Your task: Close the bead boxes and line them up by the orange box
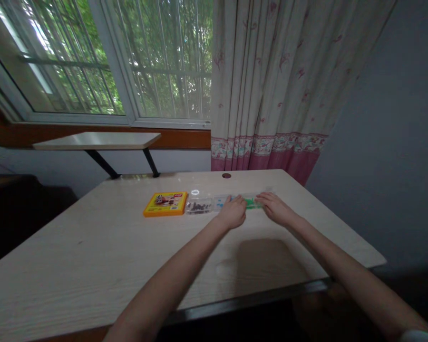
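A row of small clear plastic boxes lies on the table. The left one [199, 206] has dark pieces in it, the middle one [219, 203] blue pieces, and the right one [250, 202] green pieces. My left hand [233, 213] is closed at the left side of the box with green pieces, its fingers covering part of the blue one. My right hand [275, 208] grips that box's right end, fingers pointing left. What my thumbs touch is hidden. A flat orange-yellow case [166, 204] with a printed label lies left of the row.
The pale wooden table [110, 266] has a round cable hole [227, 175] near its back edge. A raised shelf [100, 140] on black brackets stands at the back left. Behind are a barred window [164, 61] and a floral curtain [264, 85].
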`<control>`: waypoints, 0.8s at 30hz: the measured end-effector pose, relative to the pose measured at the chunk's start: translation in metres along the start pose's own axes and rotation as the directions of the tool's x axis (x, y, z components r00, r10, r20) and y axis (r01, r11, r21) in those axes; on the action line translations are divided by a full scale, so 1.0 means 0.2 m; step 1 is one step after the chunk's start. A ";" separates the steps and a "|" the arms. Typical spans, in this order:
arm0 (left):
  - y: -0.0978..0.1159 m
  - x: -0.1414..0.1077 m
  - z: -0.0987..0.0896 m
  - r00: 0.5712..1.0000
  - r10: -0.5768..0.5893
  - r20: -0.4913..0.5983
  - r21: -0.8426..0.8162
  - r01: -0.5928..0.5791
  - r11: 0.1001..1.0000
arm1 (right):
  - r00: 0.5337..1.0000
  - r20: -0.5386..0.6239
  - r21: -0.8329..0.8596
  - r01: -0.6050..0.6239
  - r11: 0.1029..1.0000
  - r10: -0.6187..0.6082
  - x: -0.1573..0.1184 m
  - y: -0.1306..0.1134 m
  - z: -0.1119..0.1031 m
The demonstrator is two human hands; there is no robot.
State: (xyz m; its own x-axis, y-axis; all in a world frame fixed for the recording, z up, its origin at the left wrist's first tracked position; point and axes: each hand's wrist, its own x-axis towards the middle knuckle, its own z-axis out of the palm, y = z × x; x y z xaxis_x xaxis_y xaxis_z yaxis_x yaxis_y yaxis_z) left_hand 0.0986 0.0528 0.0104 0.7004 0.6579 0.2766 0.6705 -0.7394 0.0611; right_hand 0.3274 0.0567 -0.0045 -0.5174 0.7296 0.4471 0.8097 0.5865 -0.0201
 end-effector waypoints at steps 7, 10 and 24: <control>0.10 0.21 -0.02 0.999 -0.051 -0.017 -0.116 0.049 0.992 | 0.970 -0.100 0.070 -0.216 0.974 0.222 -0.03 0.25 -0.08; 0.19 0.27 0.03 1.000 -0.022 0.006 -0.141 0.022 0.990 | 0.972 -0.078 0.116 -0.212 0.970 0.222 -0.11 0.22 -0.09; 0.27 0.24 0.12 0.994 0.103 0.023 0.002 -0.103 0.995 | 0.980 -0.061 0.173 -0.177 0.969 0.190 -0.27 0.14 -0.01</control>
State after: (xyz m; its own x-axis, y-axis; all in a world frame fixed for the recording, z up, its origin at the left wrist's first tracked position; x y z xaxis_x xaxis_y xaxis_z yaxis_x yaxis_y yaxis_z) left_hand 0.1745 0.0478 0.0039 0.7713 0.5812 0.2593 0.5950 -0.8032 0.0302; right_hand 0.3794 0.0335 -0.0264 -0.3364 0.8050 0.4887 0.8282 0.4999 -0.2534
